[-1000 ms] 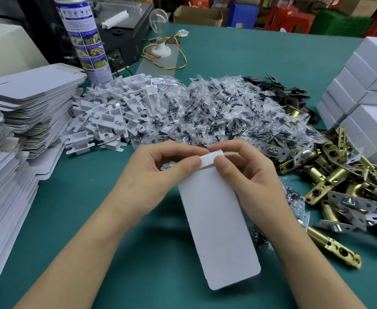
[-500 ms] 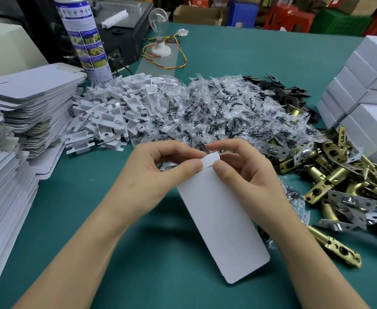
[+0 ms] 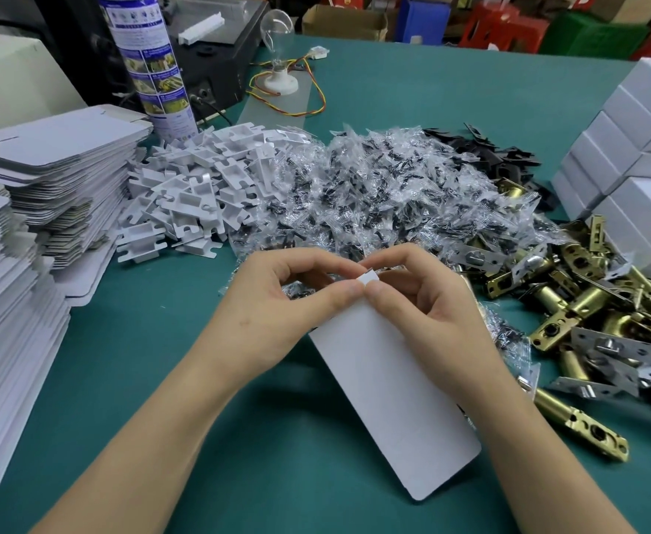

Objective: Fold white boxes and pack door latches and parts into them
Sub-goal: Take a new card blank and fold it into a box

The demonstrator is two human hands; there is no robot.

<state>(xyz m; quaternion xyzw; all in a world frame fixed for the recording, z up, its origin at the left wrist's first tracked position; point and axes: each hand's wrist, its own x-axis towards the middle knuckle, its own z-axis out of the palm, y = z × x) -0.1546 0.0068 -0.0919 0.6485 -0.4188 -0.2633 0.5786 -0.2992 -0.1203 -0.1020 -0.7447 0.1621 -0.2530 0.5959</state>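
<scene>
Tabletop (image 3: 451,121): hands (image 3: 273,306) (image 3: 435,306) pinch box blank (image 3: 389,398) at top.

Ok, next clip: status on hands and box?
Left hand and right hand pinch the top tab of the flat box. Box not folded yet. Latches lie right, bags behind; nothing blocking.

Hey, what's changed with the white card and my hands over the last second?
The lower end of the white card swung toward your right. The thumbs of the left hand and right hand slid together at its top, covering more of the small tab. Both hands kept pinching the card; nothing was let go. The flat cards, plastic bags and brass latches stayed put.
</scene>
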